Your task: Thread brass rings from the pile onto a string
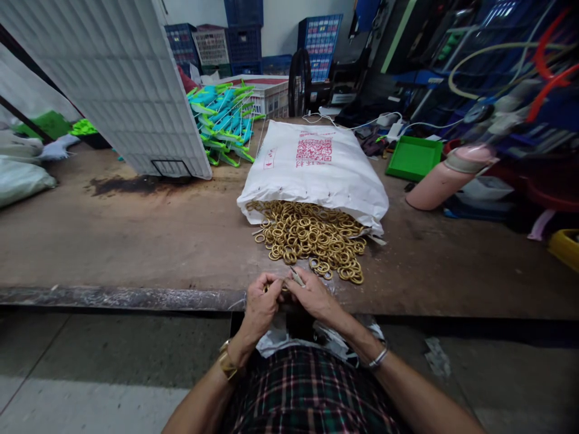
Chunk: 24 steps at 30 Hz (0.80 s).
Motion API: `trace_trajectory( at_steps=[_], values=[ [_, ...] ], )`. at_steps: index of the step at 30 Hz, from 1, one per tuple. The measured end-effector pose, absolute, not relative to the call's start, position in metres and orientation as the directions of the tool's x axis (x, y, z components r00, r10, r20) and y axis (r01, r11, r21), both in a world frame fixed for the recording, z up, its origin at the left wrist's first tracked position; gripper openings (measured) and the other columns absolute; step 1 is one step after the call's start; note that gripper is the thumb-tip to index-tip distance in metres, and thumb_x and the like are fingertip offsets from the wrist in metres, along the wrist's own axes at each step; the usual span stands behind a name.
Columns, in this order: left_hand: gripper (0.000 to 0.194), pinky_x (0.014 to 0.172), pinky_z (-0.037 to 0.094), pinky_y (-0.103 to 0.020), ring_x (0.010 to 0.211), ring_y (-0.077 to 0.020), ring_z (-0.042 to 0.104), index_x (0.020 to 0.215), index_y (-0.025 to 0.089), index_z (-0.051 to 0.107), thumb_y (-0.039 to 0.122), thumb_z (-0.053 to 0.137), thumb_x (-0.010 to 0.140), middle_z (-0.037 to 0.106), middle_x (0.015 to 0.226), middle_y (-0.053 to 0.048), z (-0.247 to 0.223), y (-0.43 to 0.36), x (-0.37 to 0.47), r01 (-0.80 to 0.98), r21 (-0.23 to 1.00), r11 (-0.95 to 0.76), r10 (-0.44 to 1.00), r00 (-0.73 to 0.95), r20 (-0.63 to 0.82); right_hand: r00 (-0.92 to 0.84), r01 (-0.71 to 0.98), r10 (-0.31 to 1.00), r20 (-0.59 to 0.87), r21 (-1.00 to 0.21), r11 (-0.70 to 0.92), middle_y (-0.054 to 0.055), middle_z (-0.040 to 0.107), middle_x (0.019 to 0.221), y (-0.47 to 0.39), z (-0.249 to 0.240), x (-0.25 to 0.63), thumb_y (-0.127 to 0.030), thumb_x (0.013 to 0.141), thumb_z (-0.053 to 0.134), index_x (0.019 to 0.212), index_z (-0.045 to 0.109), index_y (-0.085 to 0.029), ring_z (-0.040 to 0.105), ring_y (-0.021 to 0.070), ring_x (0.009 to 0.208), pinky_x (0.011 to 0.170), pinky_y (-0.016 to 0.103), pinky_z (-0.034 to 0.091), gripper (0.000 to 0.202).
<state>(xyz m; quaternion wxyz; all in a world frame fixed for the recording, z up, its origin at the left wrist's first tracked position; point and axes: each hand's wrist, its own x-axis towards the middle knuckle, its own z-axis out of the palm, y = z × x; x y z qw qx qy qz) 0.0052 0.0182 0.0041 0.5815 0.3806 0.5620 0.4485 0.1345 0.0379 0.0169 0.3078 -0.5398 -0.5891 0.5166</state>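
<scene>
At the table's front edge my left hand [263, 302] pinches a gold-coloured ring [266, 289], which shows only in part between the fingers. My right hand [312, 294] meets it, fingers closed round a small pointed tool [297, 277] like a knife or blade; its exact kind is hard to make out. The fingertips of both hands come together at the ring. Just beyond them, a heap of gold-coloured rings [312, 238] spills from the mouth of a white woven sack [280, 157] with red printing, lying on its side.
The brown table [136, 241] spreads to both sides. A white ribbed panel [136, 90] stands at left, with blue and green plastic pieces [226, 120] behind it. A pink bottle [446, 178] and a green tray [414, 158] are at right; a black fan [298, 84] stands behind the sack.
</scene>
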Motion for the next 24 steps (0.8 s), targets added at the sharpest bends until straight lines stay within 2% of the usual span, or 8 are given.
trace_trajectory(
  at_steps=[5, 10, 15, 18, 21, 24],
  values=[
    [0.032, 0.039, 0.029, -0.015, 0.043, -0.0065, 0.043, 0.09, 0.017, 0.053, 0.042, 0.06, 0.071, 0.052, 0.054, 0.004, 0.006, 0.016, 0.006, -0.207, 0.925, 0.317, 0.946, 0.0, -0.324, -0.204, 0.168, 0.947, -0.247, -0.962, -0.215, -0.008, 0.046, 0.05, 0.038, 0.013, 0.131, -0.035, 0.074, 0.048, 0.074, 0.051, -0.018, 0.04, 0.0065, 0.044, 0.044, 0.018, 0.031, 0.018],
    [0.031, 0.04, 0.027, -0.017, 0.04, -0.0053, 0.038, 0.085, 0.014, 0.062, 0.043, 0.057, 0.074, 0.05, 0.052, 0.003, 0.013, 0.012, 0.003, -0.088, 0.963, 0.254, 0.966, 0.063, -0.249, -0.21, -0.055, 0.879, -0.428, -0.893, -0.447, -0.011, 0.039, 0.044, 0.039, 0.017, 0.132, -0.033, 0.068, 0.052, 0.077, 0.048, -0.019, 0.023, 0.003, 0.032, 0.033, 0.016, 0.016, 0.017],
    [0.026, 0.044, 0.029, -0.018, 0.044, -0.0067, 0.04, 0.085, 0.015, 0.067, 0.038, 0.06, 0.073, 0.051, 0.052, 0.003, 0.018, 0.011, 0.0, -0.032, 0.984, 0.178, 0.979, 0.106, -0.174, -0.276, -0.17, 0.847, -0.455, -0.844, -0.508, -0.012, 0.038, 0.044, 0.039, 0.02, 0.134, -0.032, 0.066, 0.054, 0.077, 0.047, -0.019, 0.02, 0.0021, 0.03, 0.032, 0.016, 0.015, 0.019],
    [0.024, 0.044, 0.029, -0.018, 0.044, -0.0067, 0.039, 0.078, 0.014, 0.065, 0.038, 0.061, 0.072, 0.05, 0.051, 0.003, 0.016, 0.012, 0.001, -0.053, 0.979, 0.197, 0.979, 0.069, -0.194, -0.237, -0.099, 0.884, -0.404, -0.895, -0.436, -0.011, 0.038, 0.044, 0.038, 0.018, 0.132, -0.036, 0.069, 0.052, 0.075, 0.048, -0.019, 0.022, 0.003, 0.031, 0.033, 0.017, 0.015, 0.019],
    [0.024, 0.044, 0.029, -0.017, 0.045, -0.0063, 0.04, 0.076, 0.014, 0.061, 0.038, 0.06, 0.072, 0.05, 0.053, 0.003, 0.012, 0.012, 0.002, -0.086, 0.966, 0.244, 0.969, 0.042, -0.241, -0.172, 0.105, 0.958, -0.231, -0.971, -0.216, -0.007, 0.043, 0.049, 0.038, 0.017, 0.13, -0.039, 0.073, 0.049, 0.068, 0.05, -0.018, 0.033, 0.0054, 0.041, 0.04, 0.019, 0.027, 0.022],
    [0.025, 0.043, 0.03, -0.016, 0.046, -0.0057, 0.042, 0.075, 0.014, 0.058, 0.04, 0.059, 0.073, 0.051, 0.056, 0.003, 0.011, 0.012, 0.003, -0.11, 0.952, 0.285, 0.958, 0.065, -0.279, -0.151, 0.289, 0.982, -0.114, -0.955, -0.066, -0.004, 0.047, 0.055, 0.038, 0.017, 0.129, -0.038, 0.073, 0.05, 0.064, 0.052, -0.017, 0.041, 0.008, 0.053, 0.051, 0.02, 0.033, 0.022]
  ],
)
